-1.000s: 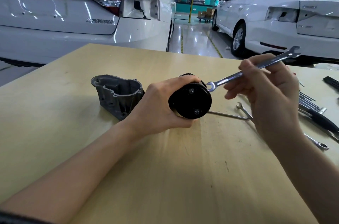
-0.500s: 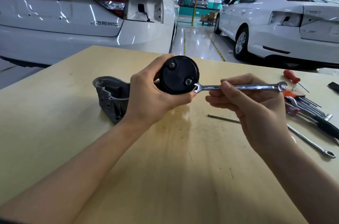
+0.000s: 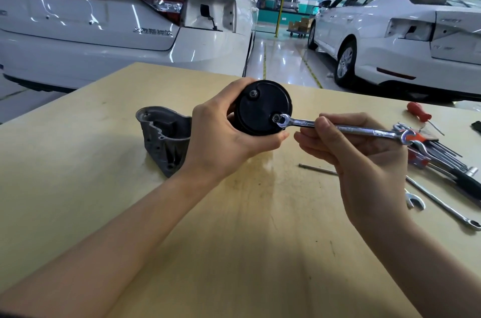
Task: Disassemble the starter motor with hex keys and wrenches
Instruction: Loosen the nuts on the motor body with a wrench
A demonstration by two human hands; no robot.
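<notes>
Starter motor point(image 3: 263, 109), probably heavy and rigid, is held above the table point(image 3: 234, 239) by the left hand point(image 3: 223, 140) curled round its barrel, while the right hand point(image 3: 359, 161) pinches the wrench point(image 3: 346, 129) seated on its lower nut point(image 3: 276, 118).

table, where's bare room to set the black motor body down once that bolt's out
Bare wood lies along the near edge of the table, between the two forearms, and on the far left beyond the grey housing. The right side is crowded: hex keys, a loose wrench, a long bolt and a red screwdriver.
</notes>
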